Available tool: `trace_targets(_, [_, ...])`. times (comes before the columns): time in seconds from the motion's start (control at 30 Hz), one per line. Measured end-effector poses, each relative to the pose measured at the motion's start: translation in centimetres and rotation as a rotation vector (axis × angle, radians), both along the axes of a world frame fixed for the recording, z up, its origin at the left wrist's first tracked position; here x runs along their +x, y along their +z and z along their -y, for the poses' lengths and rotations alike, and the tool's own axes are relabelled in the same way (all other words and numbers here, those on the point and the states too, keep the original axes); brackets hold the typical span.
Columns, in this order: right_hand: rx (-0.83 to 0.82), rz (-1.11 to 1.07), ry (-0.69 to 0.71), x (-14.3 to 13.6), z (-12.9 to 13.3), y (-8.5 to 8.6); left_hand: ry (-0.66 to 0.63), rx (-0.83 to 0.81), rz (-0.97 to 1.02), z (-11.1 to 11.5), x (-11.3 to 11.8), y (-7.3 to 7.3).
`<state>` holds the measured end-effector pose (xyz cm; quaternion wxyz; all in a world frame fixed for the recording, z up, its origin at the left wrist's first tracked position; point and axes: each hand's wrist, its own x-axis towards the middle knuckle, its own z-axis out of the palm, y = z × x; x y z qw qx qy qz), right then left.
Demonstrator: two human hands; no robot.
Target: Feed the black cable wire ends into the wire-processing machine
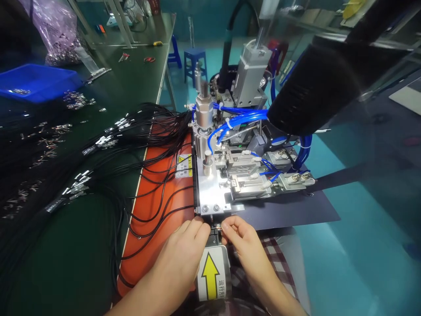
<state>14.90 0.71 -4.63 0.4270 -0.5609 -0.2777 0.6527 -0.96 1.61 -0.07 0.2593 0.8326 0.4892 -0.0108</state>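
Both hands meet at the near end of a metal assembly machine [212, 191]. My left hand [186, 245] has its fingers curled down by the machine's black feed track [214, 240]; what they hold, if anything, is hidden. Across the gap, thumb and forefinger of my right hand [241, 239] pinch a small shiny metal connector [217, 227] above the track. Left of the machine, several black cables [161, 206] run over an orange-red panel [158, 175]. Below my fingers sits a white label with a yellow arrow [209, 274].
Bundles of black cables with metal ends [77, 184] spread over the green table [88, 245]. A blue tray [39, 81] stands at the far left. Blue air tubes [246, 117] and a thick black cylinder [305, 87] overhang the machine. A blue stool [194, 59] stands behind.
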Motion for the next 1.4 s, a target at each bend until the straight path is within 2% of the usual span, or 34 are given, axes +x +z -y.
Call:
trace_targets(0.27, [0.015, 0.014, 0.001, 0.1, -0.1, -0.2, 0.011, 0.007, -0.034, -0.2, 0.4, -0.1])
trace_targets(0.53, [0.007, -0.038, 0.007, 0.2, 0.2, -0.8, 0.006, 0.182, -0.142, -0.5, 0.4, 0.1])
trace_targets(0.73, [0.017, -0.1, 0.047, 0.7, 0.2, -1.1, -0.02, 0.161, -0.237, 1.5, 0.8, 0.7])
trace_targets(0.87, [0.049, -0.092, 0.062, 1.0, 0.0, -0.7, 0.005, 0.354, -0.187, 3.5, 0.5, -0.8])
trace_targets(0.97, [0.064, -0.081, 0.055, 0.9, 0.0, -0.9, 0.049, 0.473, -0.109, 4.1, -0.1, -1.9])
trace_targets(1.03, [0.066, -0.085, 0.049, 0.7, 0.0, -1.1, 0.081, 0.462, -0.027, 3.7, -0.5, -2.1])
trace_targets(1.23, [0.078, -0.104, 0.047, 0.3, 0.0, -1.3, 0.191, 0.304, 0.23, 1.3, -0.8, -1.5])
trace_targets(1.33, [0.086, -0.101, 0.046, 0.4, 0.0, -1.1, 0.217, 0.309, 0.278, 0.7, -1.1, -1.6])
trace_targets(1.4, [0.089, -0.094, 0.044, 0.5, 0.0, -1.1, 0.174, 0.322, 0.256, 0.5, -1.5, -1.7])
